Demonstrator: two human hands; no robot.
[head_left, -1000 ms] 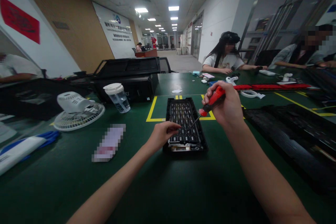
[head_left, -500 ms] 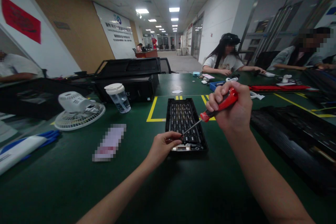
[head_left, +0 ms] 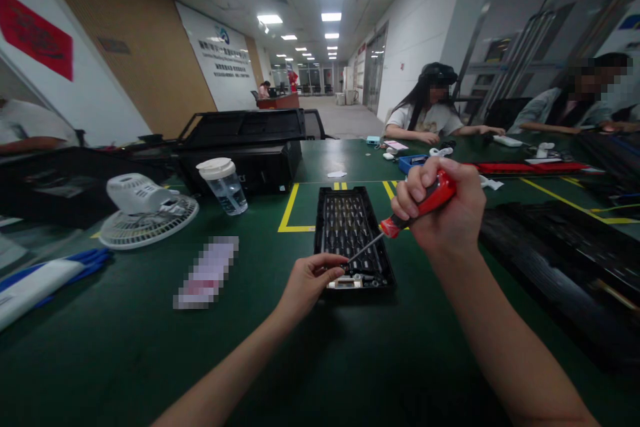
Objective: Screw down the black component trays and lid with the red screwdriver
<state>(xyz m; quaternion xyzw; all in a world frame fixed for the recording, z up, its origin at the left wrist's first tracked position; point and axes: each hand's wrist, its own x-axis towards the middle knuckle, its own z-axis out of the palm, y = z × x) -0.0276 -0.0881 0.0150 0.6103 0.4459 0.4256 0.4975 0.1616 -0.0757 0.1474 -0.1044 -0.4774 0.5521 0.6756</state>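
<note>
My right hand (head_left: 445, 210) is wrapped round the red and black handle of a screwdriver (head_left: 434, 199). Its metal shaft slants down to the left, over a black tray (head_left: 384, 260) of dark, evenly spaced pieces. At the shaft's tip, my left hand (head_left: 320, 277) pinches thumb against fingers; whatever is between them is too small to make out. White and metal fittings (head_left: 355, 280) lie along the tray's near end, partly behind the left fingertips.
Left of the tray are a lidded cup (head_left: 223, 187), a white fan (head_left: 147, 213) and a blurred pinkish card-like item (head_left: 207, 273). A long black case (head_left: 545, 267) lies on the right. Beyond it, a person in a headset (head_left: 425, 107) sits at the green table (head_left: 150, 347).
Both hands hold nearly the same pose, the screwdriver still angled to the left fingertips. The right hand has shifted very slightly right and down.
</note>
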